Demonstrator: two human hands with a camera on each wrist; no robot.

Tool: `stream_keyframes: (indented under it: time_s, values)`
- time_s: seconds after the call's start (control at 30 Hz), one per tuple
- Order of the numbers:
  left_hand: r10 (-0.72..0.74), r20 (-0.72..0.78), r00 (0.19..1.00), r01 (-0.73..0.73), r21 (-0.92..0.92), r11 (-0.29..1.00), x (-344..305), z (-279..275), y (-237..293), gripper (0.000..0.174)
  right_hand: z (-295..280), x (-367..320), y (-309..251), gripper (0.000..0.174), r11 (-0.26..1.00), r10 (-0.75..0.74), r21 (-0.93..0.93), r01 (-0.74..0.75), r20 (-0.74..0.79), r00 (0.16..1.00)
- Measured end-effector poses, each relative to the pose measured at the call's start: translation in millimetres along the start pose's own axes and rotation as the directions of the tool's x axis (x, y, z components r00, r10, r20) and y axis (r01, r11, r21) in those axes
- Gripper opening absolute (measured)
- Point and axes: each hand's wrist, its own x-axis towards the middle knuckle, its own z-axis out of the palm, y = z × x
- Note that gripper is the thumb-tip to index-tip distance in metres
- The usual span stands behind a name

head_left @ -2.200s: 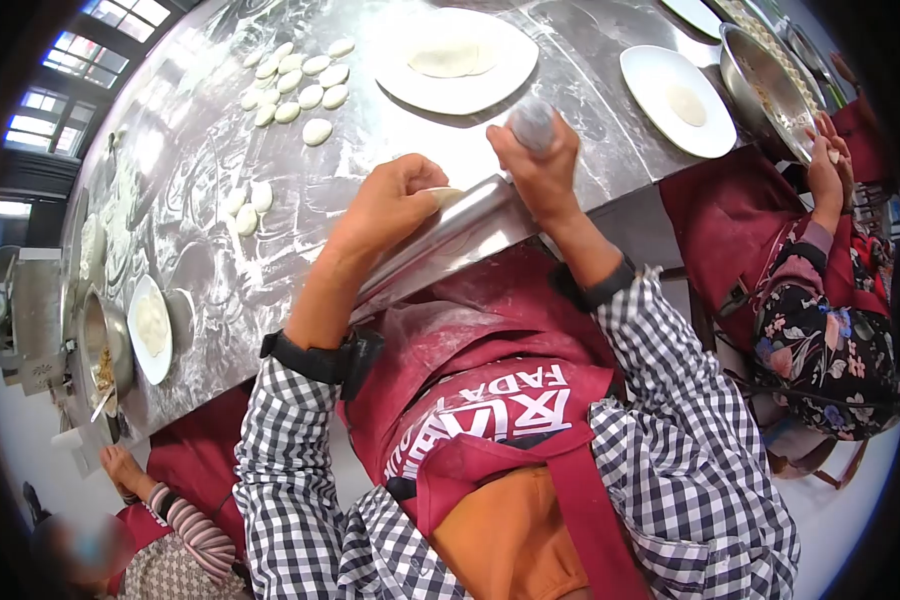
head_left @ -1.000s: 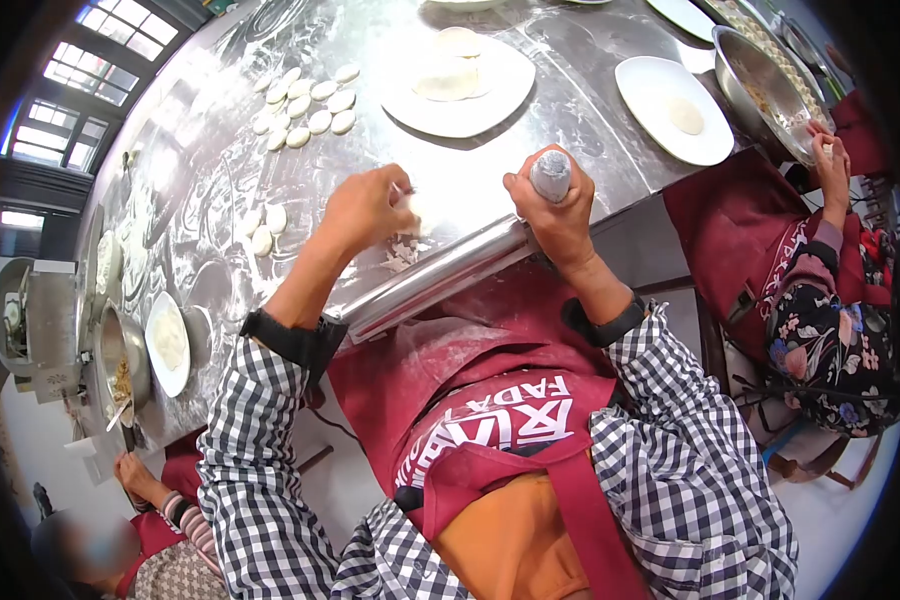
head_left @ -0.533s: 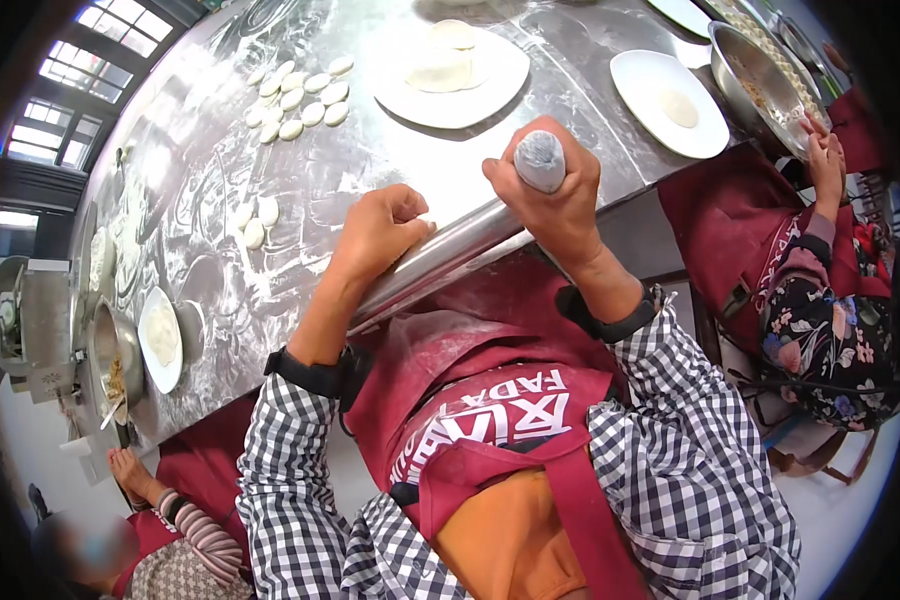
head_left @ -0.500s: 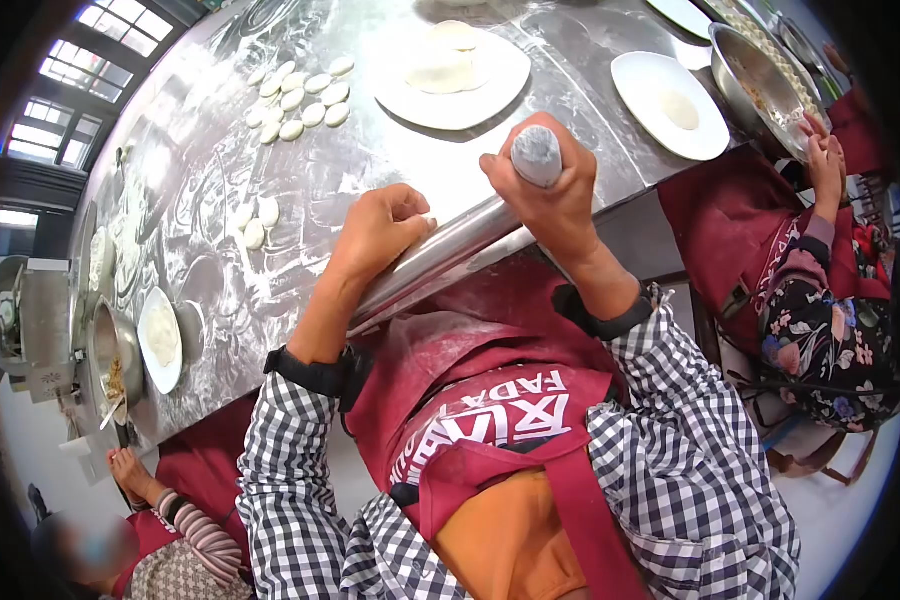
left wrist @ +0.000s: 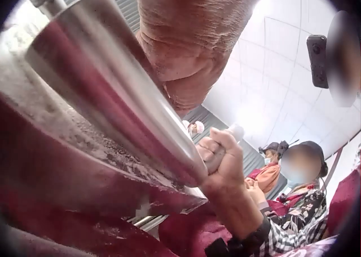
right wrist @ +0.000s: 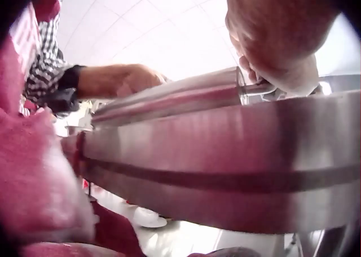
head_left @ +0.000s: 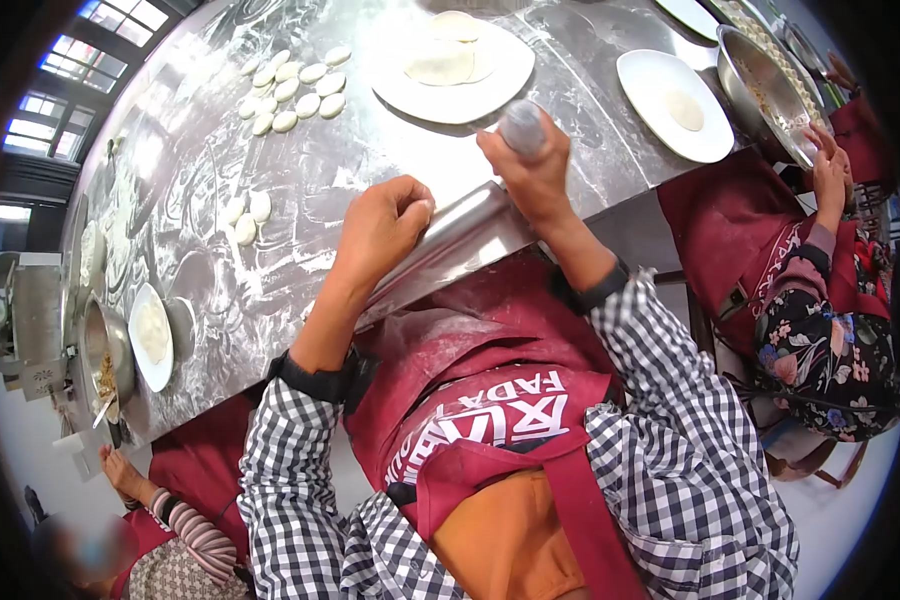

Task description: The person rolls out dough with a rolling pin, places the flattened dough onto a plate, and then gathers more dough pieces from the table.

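Note:
A shiny steel rolling pin [left wrist: 107,82] lies along the front edge of the floury metal table. My right hand [head_left: 538,172] grips its grey-white handle [head_left: 523,126]; the pin's axle running into that hand shows in the right wrist view. My left hand [head_left: 382,228] is low over the table right behind the pin's barrel [right wrist: 175,99], fingers curled under and thumb toward the barrel. I cannot tell whether its hidden fingertips hold dough. Beyond the hands, a large white plate [head_left: 400,90] holds overlapping round dough wrappers [head_left: 440,65].
Several small dough discs [head_left: 300,90] lie at the back left, with three more discs [head_left: 245,215] nearer. To the right are a white plate [head_left: 660,85] with one wrapper and a steel bowl [head_left: 760,95]. Another plate [head_left: 152,370] and a filling bowl [head_left: 95,330] stand left. People sit both sides.
A round wrapper lies at the plate's back that was not there 2.2 s ago. Since 1.0 s ago the left hand has come in beside the pin; the right hand and handle have shifted slightly away.

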Motion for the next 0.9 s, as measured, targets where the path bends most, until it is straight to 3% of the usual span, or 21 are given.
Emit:
stream_keyframes:
  time_s: [0.07, 0.2, 0.3, 0.4, 0.43, 0.53, 0.77, 0.87, 0.9]
  values:
    - [-0.014, -0.059, 0.998, 0.015, 0.031, 0.999, 8, 1, -3, 0.016, 12, 10, 3, 0.02, 1.0, -0.015, -0.003, 0.015, -0.022, 1.0]
    - [0.02, 0.005, 1.0, -0.02, -0.051, 0.999, 7, 1, -20, 0.017, -11, -10, 1, 0.019, 0.998, 0.054, -0.028, -0.054, -0.01, 0.999]
    - [-0.148, 0.073, 0.986, 0.154, -0.081, 0.985, -1, -8, -19, 0.017, -32, -36, -16, 0.019, 0.995, 0.1, 0.01, -0.1, 0.023, 0.995]
    - [-0.106, 0.097, 0.99, 0.114, -0.073, 0.991, -11, -7, -6, 0.017, -29, -36, -16, 0.019, 0.995, 0.092, 0.029, -0.092, 0.013, 0.996]
    - [0.022, 0.047, 0.999, -0.023, 0.023, 0.999, -8, -3, -9, 0.017, -22, -25, -6, 0.019, 0.997, 0.067, -0.031, -0.067, 0.014, 0.998]
    - [0.101, -0.071, 0.992, -0.091, 0.129, 0.987, 4, 3, 1, 0.017, 9, 6, 3, 0.02, 0.999, -0.047, 0.006, 0.047, -0.035, 0.998]
    - [0.072, 0.031, 0.997, -0.074, 0.056, 0.996, 6, 3, -12, 0.018, -19, -21, -4, 0.019, 0.998, 0.048, -0.046, -0.048, -0.001, 0.999]
    - [-0.063, 0.027, 0.998, 0.063, 0.0, 0.998, 0, -7, -19, 0.018, -32, -40, -17, 0.019, 0.994, 0.109, 0.025, -0.109, 0.02, 0.994]
    - [-0.164, 0.079, 0.983, 0.171, -0.099, 0.98, -4, -10, -17, 0.018, -31, -39, -16, 0.019, 0.994, 0.103, 0.023, -0.103, 0.015, 0.995]
